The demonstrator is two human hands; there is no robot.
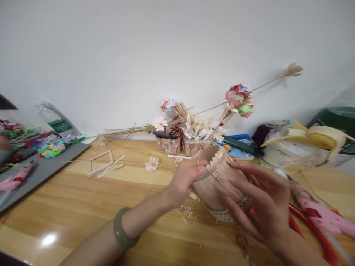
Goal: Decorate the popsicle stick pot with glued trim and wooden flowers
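Two hands on one tilted stick pot, over the table, lace trim at its lower end. Left hand grips the rim; right hand, fingers spread, touches the side. Pale shreds just beside, below. Pink glue gun and red handles right. White flower, then loose sticks left. Decorated containers behind, near wall.

Grey-green, glossy, thick, rounded bangle circles left forearm, near wrist. Thin gold-coloured band ring on a left hand finger, handward of bangle. Forearm bare both sides of bangle.
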